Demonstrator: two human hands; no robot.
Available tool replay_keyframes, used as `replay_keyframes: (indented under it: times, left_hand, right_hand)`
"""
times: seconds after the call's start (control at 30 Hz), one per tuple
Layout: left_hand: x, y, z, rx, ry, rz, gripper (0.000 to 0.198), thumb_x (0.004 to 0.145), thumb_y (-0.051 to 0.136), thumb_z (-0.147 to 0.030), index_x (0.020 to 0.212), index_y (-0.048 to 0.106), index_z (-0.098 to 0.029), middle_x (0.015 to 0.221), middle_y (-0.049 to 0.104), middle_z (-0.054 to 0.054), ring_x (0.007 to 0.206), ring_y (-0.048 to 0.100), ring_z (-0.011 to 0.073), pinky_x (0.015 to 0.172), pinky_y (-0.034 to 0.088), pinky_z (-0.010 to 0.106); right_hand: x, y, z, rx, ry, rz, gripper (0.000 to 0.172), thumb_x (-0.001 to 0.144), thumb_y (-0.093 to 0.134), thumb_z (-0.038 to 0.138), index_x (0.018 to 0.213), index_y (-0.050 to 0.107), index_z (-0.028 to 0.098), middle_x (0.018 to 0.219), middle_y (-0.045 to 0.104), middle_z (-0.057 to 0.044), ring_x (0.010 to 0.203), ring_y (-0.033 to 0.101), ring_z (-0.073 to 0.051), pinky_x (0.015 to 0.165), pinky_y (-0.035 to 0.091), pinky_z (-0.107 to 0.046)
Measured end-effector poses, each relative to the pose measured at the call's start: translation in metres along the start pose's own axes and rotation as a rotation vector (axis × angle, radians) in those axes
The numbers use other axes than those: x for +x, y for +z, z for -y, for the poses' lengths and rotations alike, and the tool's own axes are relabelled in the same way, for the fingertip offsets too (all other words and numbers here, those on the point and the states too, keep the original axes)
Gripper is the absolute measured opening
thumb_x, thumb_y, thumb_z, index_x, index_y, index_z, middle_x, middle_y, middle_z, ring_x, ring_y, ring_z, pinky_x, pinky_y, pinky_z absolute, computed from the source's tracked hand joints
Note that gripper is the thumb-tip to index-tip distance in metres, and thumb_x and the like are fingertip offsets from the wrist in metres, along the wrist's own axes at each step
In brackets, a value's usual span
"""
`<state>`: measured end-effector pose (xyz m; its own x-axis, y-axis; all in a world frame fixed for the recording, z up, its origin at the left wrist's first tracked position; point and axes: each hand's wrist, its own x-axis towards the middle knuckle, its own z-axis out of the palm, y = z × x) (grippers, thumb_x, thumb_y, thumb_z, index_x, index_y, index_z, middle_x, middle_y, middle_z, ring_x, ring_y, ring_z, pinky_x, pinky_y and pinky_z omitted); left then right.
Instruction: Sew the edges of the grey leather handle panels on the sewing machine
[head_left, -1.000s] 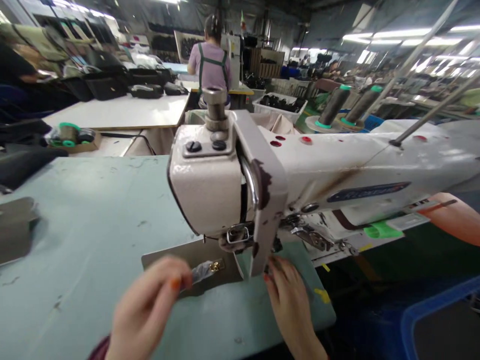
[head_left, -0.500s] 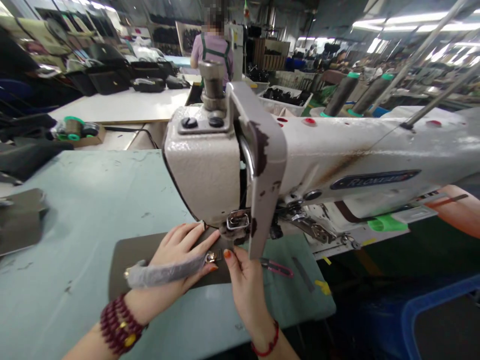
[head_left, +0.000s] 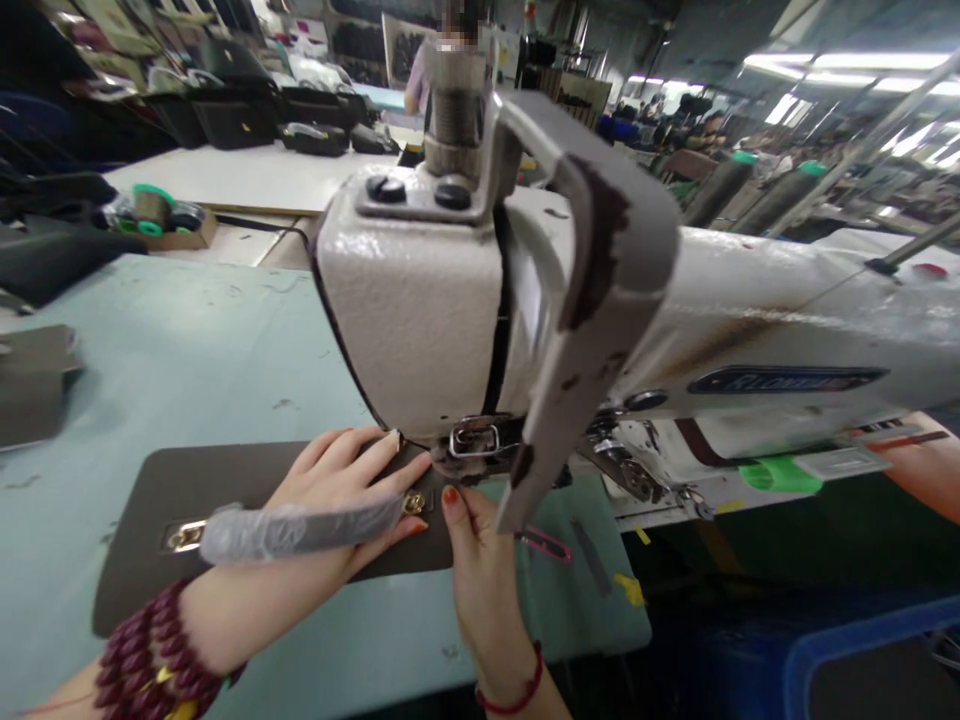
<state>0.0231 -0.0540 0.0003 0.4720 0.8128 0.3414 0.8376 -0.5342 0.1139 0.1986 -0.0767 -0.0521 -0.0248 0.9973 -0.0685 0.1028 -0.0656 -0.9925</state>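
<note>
A dark brown leather panel (head_left: 195, 475) lies flat on the pale green table (head_left: 150, 340), its right end under the head of a white sewing machine (head_left: 420, 300). A plastic-wrapped handle (head_left: 300, 525) with gold rings crosses the panel. My left hand (head_left: 337, 500) rests flat on the panel under that handle, fingers stretched toward the presser foot (head_left: 472, 445). My right hand (head_left: 472, 560) presses the panel's right end just below the foot, fingers together. Pink snips (head_left: 544, 543) lie right of it.
Another grey panel (head_left: 30, 385) lies at the table's left edge. Thread spools (head_left: 154, 212) sit in a box behind. A white table (head_left: 247, 175) with black bags stands farther back, where a person stands. A blue bin (head_left: 862, 660) is at lower right.
My head has moved closer to the machine. The panel lies a little farther left, showing more of the handle, and both hands stay pressed near the presser foot.
</note>
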Motion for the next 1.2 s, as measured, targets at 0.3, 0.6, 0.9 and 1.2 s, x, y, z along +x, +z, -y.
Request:
replay_keyframes:
  times: [0.3,0.6,0.9,1.2]
  left_hand:
    - [0.007,-0.003,0.006,0.018,0.005,0.097,0.034,0.092,0.050,-0.048,0.113,0.066,-0.026,0.102,0.069,0.010,0.104,0.057,0.0345,0.087,0.045,0.050]
    - [0.003,0.005,0.010,0.054,0.003,0.141,0.044,0.090,0.049,-0.057,0.114,0.066,-0.025,0.096,0.070,0.006,0.086,0.060,0.0274,0.082,0.042,0.043]
    - [0.005,0.000,0.019,-0.116,-0.029,0.216,0.032,0.091,0.051,-0.051,0.093,0.068,-0.024,0.089,0.069,0.002,0.081,0.061,0.0222,0.076,0.040,0.036]
    - [0.001,0.005,0.031,-0.193,-0.073,0.222,0.030,0.089,0.054,-0.049,0.093,0.071,-0.024,0.102,0.070,0.007,0.098,0.061,0.0263,0.090,0.045,0.040]
  right_hand:
    - [0.012,-0.001,0.005,-0.107,0.014,-0.004,0.054,0.097,0.040,0.052,0.064,0.061,0.014,0.058,0.052,-0.003,0.067,0.052,-0.017,0.063,0.042,-0.024]
    - [0.013,-0.005,0.011,-0.077,0.016,0.018,0.051,0.095,0.043,0.052,0.064,0.060,0.015,0.057,0.049,-0.002,0.070,0.053,-0.017,0.065,0.044,-0.024]
    - [0.002,-0.019,0.000,0.362,0.279,0.158,0.047,0.087,0.054,0.060,0.079,0.066,0.015,0.072,0.059,-0.003,0.063,0.060,-0.015,0.059,0.055,-0.026]
    - [-0.005,-0.026,0.007,0.378,0.225,0.213,0.045,0.090,0.054,0.057,0.087,0.070,0.015,0.075,0.062,-0.002,0.064,0.064,-0.015,0.065,0.054,-0.025]
